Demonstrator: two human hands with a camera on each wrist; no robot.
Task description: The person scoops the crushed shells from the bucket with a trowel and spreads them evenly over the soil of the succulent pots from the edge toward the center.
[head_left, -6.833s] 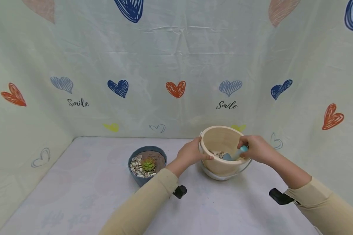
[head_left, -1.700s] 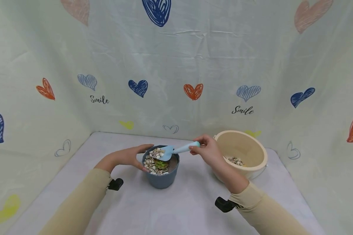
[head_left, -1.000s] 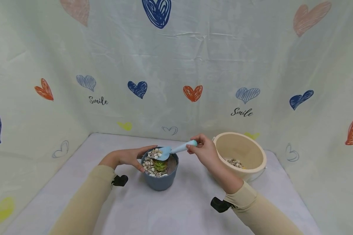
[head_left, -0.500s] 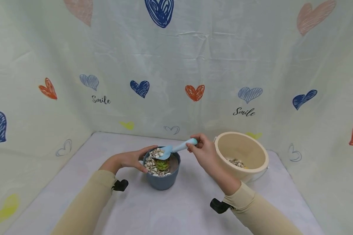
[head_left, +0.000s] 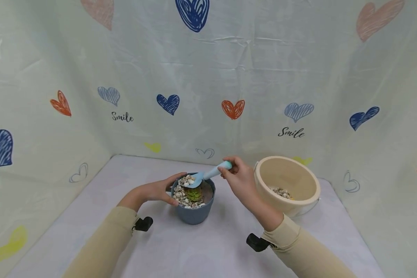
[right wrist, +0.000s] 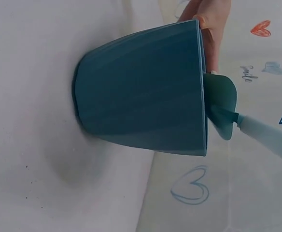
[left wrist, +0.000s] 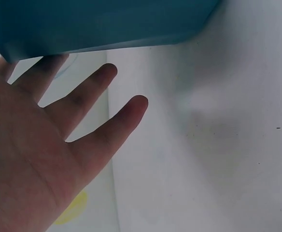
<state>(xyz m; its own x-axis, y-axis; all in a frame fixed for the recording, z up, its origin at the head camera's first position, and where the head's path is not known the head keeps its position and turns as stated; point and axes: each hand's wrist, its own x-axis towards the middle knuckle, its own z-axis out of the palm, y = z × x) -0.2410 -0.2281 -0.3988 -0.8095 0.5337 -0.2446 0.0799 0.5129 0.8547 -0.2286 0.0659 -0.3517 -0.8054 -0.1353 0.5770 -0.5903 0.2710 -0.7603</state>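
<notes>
A blue-grey flower pot (head_left: pixel 194 216) stands on the table with a green succulent (head_left: pixel 194 195) in it. White and brown pebbles (head_left: pixel 181 197) cover the soil at the left; brown soil shows at the right. My left hand (head_left: pixel 154 192) holds the pot's left side, thumb at the near rim and fingers behind. In the left wrist view, two splayed fingers (left wrist: pixel 124 118) reach below the pot, clear of it. My right hand (head_left: pixel 241 183) pinches the handle of a light blue trowel (head_left: pixel 212 173). Its blade, bearing pebbles, tilts over the pot's far left, just above the succulent.
A cream bucket (head_left: pixel 264 175) with a wire handle stands right of the pot, behind my right forearm. More pebbles (head_left: pixel 281 193) lie at its bottom. A white sheet printed with hearts hangs behind and beside the table (head_left: pixel 194 255).
Earlier the trowel was inside the bucket, which my left hand held. Both hands have since come left to the pot. Over the last second the trowel's handle has tipped up slightly.
</notes>
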